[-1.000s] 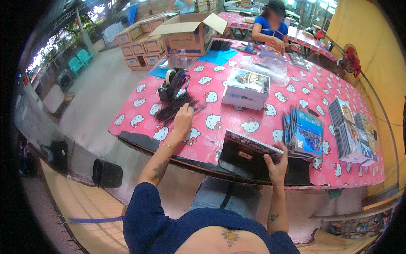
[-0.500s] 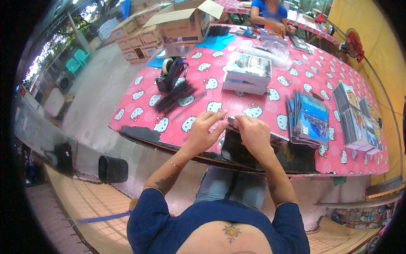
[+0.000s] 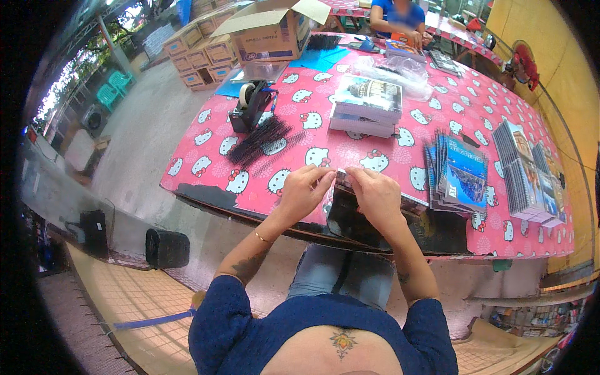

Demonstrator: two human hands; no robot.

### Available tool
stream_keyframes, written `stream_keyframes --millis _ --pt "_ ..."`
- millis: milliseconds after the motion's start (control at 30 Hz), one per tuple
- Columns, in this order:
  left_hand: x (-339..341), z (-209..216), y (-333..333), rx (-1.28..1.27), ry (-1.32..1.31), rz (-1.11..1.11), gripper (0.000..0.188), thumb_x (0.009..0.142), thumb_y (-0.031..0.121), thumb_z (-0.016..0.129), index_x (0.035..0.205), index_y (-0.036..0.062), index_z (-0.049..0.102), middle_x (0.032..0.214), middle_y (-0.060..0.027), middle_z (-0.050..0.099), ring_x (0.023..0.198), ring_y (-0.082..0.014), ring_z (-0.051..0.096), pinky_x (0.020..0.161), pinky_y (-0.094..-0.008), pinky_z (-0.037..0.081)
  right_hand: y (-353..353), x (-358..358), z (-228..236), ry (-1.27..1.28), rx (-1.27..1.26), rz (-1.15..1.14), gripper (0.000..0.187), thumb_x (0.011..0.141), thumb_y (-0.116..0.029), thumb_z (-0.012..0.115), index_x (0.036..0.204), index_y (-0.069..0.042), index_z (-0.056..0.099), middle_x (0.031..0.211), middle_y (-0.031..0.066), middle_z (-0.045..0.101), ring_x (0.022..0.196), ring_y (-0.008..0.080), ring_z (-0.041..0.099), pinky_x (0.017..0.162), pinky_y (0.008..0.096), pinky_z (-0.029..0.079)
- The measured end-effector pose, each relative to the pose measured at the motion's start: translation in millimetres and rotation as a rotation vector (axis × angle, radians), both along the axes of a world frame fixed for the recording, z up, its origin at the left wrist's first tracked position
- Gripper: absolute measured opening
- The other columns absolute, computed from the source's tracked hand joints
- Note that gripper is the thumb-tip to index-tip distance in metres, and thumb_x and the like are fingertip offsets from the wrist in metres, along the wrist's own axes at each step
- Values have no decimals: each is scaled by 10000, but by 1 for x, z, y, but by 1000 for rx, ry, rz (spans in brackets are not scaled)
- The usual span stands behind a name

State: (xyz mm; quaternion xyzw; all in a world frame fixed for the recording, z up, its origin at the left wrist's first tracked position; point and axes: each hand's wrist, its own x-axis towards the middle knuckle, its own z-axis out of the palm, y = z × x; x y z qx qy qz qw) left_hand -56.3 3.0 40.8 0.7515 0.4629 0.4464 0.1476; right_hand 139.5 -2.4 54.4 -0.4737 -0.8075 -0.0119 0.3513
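At the table's near edge, my right hand [image 3: 376, 192] grips a thin book [image 3: 413, 204] by its left end, thumb and fingers closed on it. The book is seen nearly edge-on and its cover is mostly hidden by the hand. My left hand [image 3: 306, 192] is beside that end of the book, thumb and forefinger pinched together; what lies between them, if anything, is too small to make out. Beyond my left hand lies a loose bunch of black spiral binding coils [image 3: 265, 142]. A stack of books [image 3: 365, 103] with a building on the top cover stands past my hands.
A black tape dispenser [image 3: 247, 107] stands behind the coils. To the right lie blue-covered spiral books [image 3: 464, 175] and rows of bound books [image 3: 528, 178]. An opened carton [image 3: 269, 36] and crumpled clear plastic [image 3: 400, 76] are at the back. A co-worker [image 3: 400, 22] sits across the table.
My left fingertips have drawn closer together into a pinch near the book's end. My right hand keeps its grip with little movement. The co-worker's hands have shifted slightly.
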Motion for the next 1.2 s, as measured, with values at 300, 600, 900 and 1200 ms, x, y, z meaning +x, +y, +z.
stream_keyframes --millis 300,600,900,1200 --pt "-16 26 27 170 255 -326 253 943 268 638 1092 63 645 909 -126 631 790 -314 634 670 -428 507 -4 1 8 -21 -66 47 140 927 -227 610 1002 -123 665 837 100 675 745 311 668 632 439 520" --pt "21 -5 19 288 593 -13 788 934 562 509 1449 -18 373 1549 -211 299 1451 -378 247 1133 -643 118 -11 17 23 -139 -160 56 180 925 -190 593 1074 -112 657 922 103 683 781 338 678 659 453 533" --pt "27 -34 4 261 639 106 889 968 652 343 1530 -29 240 1622 -248 138 1526 -387 41 1151 -652 -61 -20 33 32 -121 -70 102 241 917 -193 592 1140 -125 652 971 126 697 824 328 689 698 449 537" --pt "32 -72 -11 392 624 -76 857 962 624 386 1539 6 247 1609 -253 185 1516 -397 106 1166 -631 -10 -33 64 24 -134 -184 11 232 880 -151 635 1108 -116 660 882 134 693 793 337 676 682 445 518"
